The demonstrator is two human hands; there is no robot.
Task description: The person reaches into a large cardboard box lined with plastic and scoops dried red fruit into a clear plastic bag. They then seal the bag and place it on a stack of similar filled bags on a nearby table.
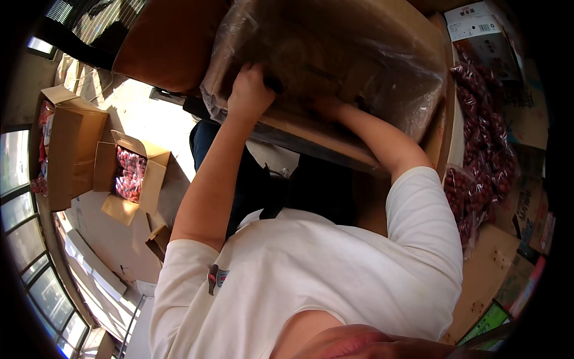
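A large cardboard box (402, 17) stands in front of me, lined with a clear plastic bag (418, 84) that folds over its rim. Both my arms reach down into it. My left hand (250, 91) is at the left inside the box, its fingers curled downward by a small dark patch; what they hold, if anything, is hidden. My right hand (326, 108) is lower in the middle, near the close wall, and its fingers are lost in shadow. A few small dark things (362, 103) lie beside the right wrist. The bottom of the box is too dim to make out.
Clear bags of dark red round items (487, 143) are heaped on the right, beside a white carton (475, 27). At the left stand an open cardboard box of red bagged items (130, 173) and a taller box (72, 137). A brown chair back (164, 45) is at upper left.
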